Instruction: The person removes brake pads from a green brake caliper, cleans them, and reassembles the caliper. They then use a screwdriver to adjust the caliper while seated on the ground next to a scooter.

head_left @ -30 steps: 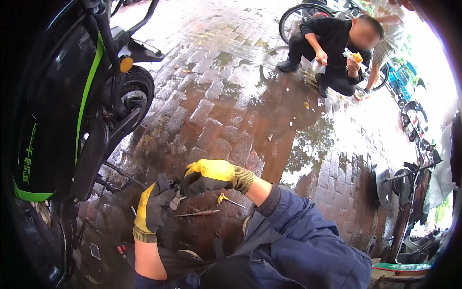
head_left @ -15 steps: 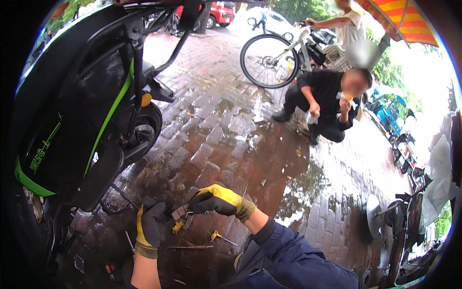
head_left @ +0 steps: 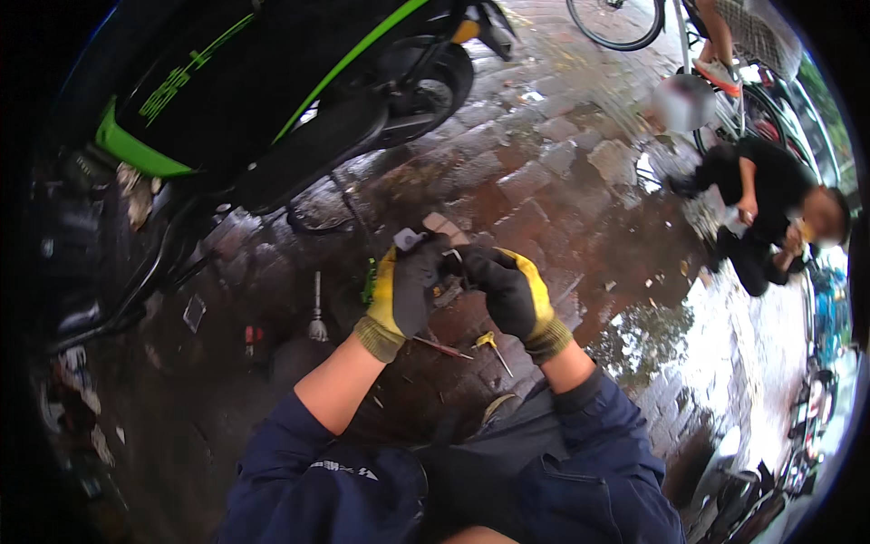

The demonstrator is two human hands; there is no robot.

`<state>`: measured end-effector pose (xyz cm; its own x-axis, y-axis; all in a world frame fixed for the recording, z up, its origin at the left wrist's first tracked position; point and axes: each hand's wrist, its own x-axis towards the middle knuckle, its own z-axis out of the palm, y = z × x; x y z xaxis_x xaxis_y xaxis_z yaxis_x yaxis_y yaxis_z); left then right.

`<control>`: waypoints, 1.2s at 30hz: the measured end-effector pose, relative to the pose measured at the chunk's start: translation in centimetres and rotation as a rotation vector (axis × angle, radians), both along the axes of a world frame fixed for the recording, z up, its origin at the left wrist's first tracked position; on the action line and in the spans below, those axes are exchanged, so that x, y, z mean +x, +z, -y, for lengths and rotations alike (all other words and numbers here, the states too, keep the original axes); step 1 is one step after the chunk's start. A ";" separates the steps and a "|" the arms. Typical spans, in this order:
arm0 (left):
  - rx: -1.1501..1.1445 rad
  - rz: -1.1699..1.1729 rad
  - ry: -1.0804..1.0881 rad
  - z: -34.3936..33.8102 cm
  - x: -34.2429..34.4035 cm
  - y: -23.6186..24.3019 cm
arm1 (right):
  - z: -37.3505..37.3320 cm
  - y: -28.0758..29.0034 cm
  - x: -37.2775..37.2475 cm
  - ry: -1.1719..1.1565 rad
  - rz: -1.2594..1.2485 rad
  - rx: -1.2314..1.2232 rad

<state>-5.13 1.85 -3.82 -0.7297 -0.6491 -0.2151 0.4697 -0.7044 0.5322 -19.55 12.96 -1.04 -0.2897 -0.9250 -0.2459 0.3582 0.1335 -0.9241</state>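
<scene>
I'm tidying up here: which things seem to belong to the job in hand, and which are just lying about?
Probably the job's:
flat tan piece at the black-and-yellow gloved left hand and right hand
yellow-handled, metal-shafted tool
thin reddish rod
silvery metal rod with a wider end

Perhaps just lying about:
small red object
dark, pale-edged flat rectangle

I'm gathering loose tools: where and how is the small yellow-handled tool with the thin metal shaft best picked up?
Probably by its yellow handle, from above: the yellow-handled tool lies on the wet brick ground, and the handle is wider than the thin metal shaft, which points to the picture's lower right.
</scene>
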 end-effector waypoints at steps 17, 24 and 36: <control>-0.073 0.197 -0.051 0.2 1.1 -1.2 | -0.6 0.1 -4.5 -0.048 -0.135 -0.099; -0.168 0.257 -0.052 -1.1 0.8 0.5 | -0.6 -2.0 -4.2 0.077 -0.582 -0.203; -0.216 0.347 0.004 -0.9 0.4 0.3 | -0.2 -1.6 -3.7 0.089 -0.592 -0.171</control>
